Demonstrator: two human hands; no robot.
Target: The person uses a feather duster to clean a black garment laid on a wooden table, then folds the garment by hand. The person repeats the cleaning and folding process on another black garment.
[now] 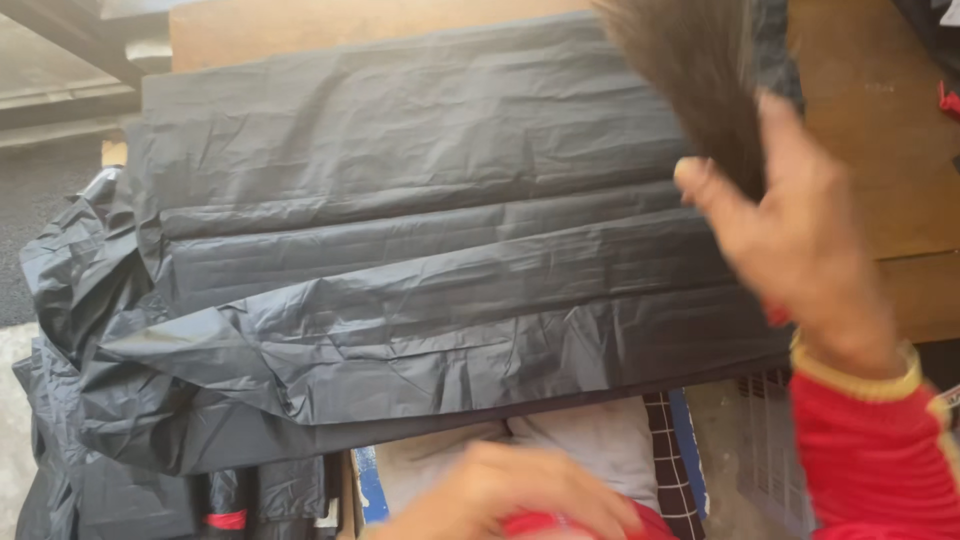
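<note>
While the right hand (pixel 800 240), fingers clamped on a brush (pixel 690 80), sweeps the folded black sheet (pixel 420 250), the sheet's loose left end could slide off. Left hand (pixel 510 490): low, on red cloth (pixel 580 525), grip indeterminable.

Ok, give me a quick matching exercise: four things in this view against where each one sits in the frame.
Things:
1. black plastic sheet
2. right hand
3. left hand
4. wooden board

Places:
A. bottom centre, at the frame's lower edge
B. spread across the middle and left
C. right side, gripping a bundle of brown bristles
D. upper right, bare beside the sheet

Pairs: 1-B, 2-C, 3-A, 4-D
</note>
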